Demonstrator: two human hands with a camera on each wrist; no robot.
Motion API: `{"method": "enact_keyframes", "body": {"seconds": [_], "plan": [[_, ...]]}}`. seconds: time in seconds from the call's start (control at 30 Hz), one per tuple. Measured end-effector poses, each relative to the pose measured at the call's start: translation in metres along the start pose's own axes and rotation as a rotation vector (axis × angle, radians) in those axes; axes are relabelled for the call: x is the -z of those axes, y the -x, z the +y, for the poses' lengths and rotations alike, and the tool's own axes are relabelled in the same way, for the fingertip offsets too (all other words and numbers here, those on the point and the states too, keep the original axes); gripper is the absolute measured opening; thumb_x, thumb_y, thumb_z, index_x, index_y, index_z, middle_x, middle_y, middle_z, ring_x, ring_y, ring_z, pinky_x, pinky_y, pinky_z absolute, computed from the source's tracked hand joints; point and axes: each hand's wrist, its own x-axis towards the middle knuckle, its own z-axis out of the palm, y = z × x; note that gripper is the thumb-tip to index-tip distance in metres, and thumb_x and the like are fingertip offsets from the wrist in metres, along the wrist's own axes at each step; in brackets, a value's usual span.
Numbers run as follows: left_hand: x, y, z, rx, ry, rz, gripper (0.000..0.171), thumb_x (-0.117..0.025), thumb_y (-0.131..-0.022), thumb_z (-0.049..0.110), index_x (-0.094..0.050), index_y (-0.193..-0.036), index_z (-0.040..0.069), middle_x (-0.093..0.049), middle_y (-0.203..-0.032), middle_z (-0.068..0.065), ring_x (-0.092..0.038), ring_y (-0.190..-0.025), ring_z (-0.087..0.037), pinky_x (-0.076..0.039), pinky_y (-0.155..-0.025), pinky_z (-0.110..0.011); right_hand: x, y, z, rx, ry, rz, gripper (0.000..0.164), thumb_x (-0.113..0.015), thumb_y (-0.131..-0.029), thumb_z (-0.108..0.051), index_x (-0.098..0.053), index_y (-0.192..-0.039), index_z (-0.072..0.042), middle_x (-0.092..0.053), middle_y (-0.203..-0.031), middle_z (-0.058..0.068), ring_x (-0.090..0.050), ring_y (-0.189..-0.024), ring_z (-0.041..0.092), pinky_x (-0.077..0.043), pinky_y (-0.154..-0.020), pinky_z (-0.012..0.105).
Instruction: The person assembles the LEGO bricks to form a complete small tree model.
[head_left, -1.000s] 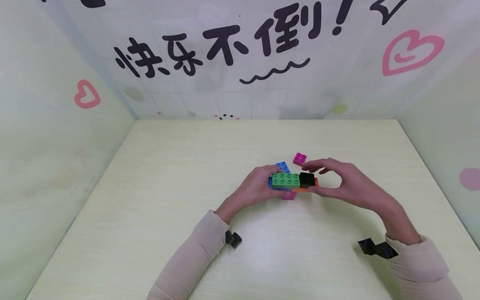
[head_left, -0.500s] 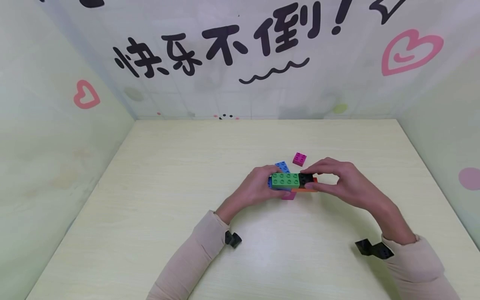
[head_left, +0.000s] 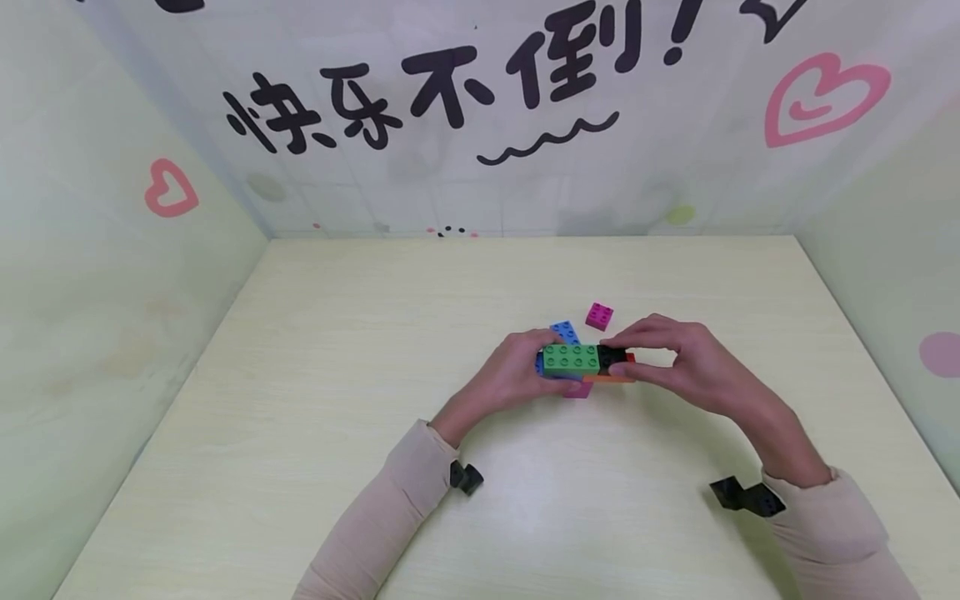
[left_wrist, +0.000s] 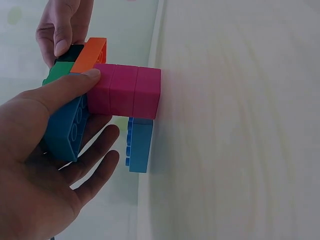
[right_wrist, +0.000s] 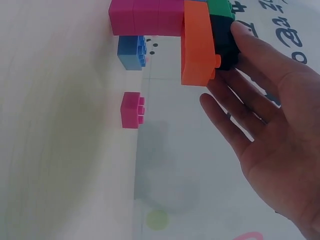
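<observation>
A column of pink building bricks (left_wrist: 125,90) stands on the table. Across its top lie a blue brick (left_wrist: 62,127) and an orange brick (right_wrist: 197,50), end to end. Above these sit a green brick (head_left: 571,358) and, at its right end, a black brick (head_left: 604,357). My left hand (head_left: 513,367) grips the blue end, its thumb at the near side by the pink column and its fingers behind. From the right, my right hand (head_left: 693,367) pinches the black brick between thumb and fingertips; in the right wrist view the other fingers extend loosely below.
A loose blue brick (head_left: 564,332) lies just behind the structure, partly hidden by it. Farther back is a small pink brick (head_left: 599,317). Printed white walls (head_left: 420,192) rise at the table's back and sides.
The right hand's fingers were spread around the black brick a second ago. They have moved slightly left and closed on it. The left hand has kept its hold.
</observation>
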Motion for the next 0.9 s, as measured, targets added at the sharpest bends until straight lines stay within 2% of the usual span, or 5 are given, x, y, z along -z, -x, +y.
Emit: {"method": "enact_keyframes", "body": {"seconds": [0.2,0.43,0.7,0.9], "plan": [[-0.0006,0.0005,-0.0016,0.007,-0.001,0.009,0.060,-0.085,-0.077,0.034,-0.061,-0.123,0.004,-0.064,-0.116,-0.005,-0.057,-0.098,-0.013,-0.046,-0.082,-0.020,0.0018,-0.0031,-0.0037,0.023,0.070,0.011,0.041,-0.084,-0.077,-0.013,-0.072,-0.116,-0.018,-0.066,-0.109,-0.010,-0.059,-0.098,0.010,-0.049,-0.075,0.019],[-0.0014,-0.0006,-0.0017,0.008,0.000,-0.001,0.061,-0.084,-0.078,0.035,-0.060,-0.124,0.004,-0.064,-0.117,-0.004,-0.057,-0.099,-0.012,-0.046,-0.083,-0.020,0.0005,-0.0035,-0.0047,0.034,0.043,0.034,0.037,-0.084,-0.078,-0.010,-0.073,-0.111,-0.023,-0.063,-0.105,-0.011,-0.059,-0.092,0.012,-0.049,-0.069,0.019],[-0.0014,-0.0009,-0.0034,-0.008,-0.011,-0.006,0.061,-0.084,-0.078,0.033,-0.060,-0.125,0.003,-0.064,-0.117,-0.005,-0.057,-0.099,-0.012,-0.045,-0.083,-0.020,-0.0027,-0.0031,-0.0043,0.030,0.086,0.018,0.037,-0.083,-0.078,-0.006,-0.073,-0.112,-0.018,-0.061,-0.107,-0.010,-0.059,-0.095,0.016,-0.050,-0.073,0.019],[-0.0010,-0.0009,-0.0041,-0.008,-0.009,-0.010,0.061,-0.083,-0.079,0.034,-0.059,-0.126,0.002,-0.064,-0.117,-0.005,-0.056,-0.098,-0.012,-0.045,-0.083,-0.020,-0.0035,-0.0024,-0.0082,0.050,0.148,0.023,0.037,-0.083,-0.078,-0.005,-0.073,-0.111,-0.016,-0.060,-0.107,-0.008,-0.058,-0.095,0.012,-0.049,-0.070,0.019]]}}
